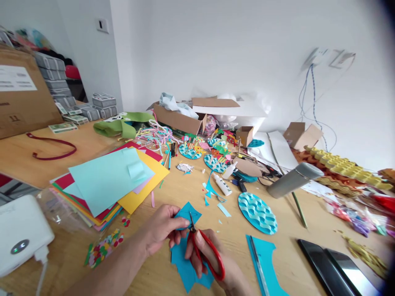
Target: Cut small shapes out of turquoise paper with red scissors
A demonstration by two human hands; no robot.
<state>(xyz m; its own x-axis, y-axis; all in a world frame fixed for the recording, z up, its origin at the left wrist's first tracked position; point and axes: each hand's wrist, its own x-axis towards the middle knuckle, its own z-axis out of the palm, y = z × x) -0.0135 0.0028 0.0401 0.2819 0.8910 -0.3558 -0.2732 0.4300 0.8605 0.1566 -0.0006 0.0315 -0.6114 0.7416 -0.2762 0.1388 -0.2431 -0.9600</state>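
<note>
Between its thumb and fingers, my left hand [165, 226] pinches a small piece of blue paper [187, 210] that bears a drawn dark line. My right hand [212, 250] grips red-handled scissors [212, 246], whose blades lie over the blue piece near the left thumb. Whether the blades are fully closed on the paper is hard to make out. Below both hands lie more blue paper pieces [189, 275] with jagged edges, partly hidden by the right hand. To the right rest another blue sheet [262, 263] with a curved cut and an oval wavy-patterned blue piece [257, 213].
Coloured paper sheets [105, 176] are stacked at left, beside paper dots [105, 246] and a white device [21, 234]. Glue bottles [222, 185], blue scraps [210, 189] and a grey cylinder [293, 179] lie ahead. Two dark phones [333, 267] sit at right; cardboard boxes [179, 117] line the wall.
</note>
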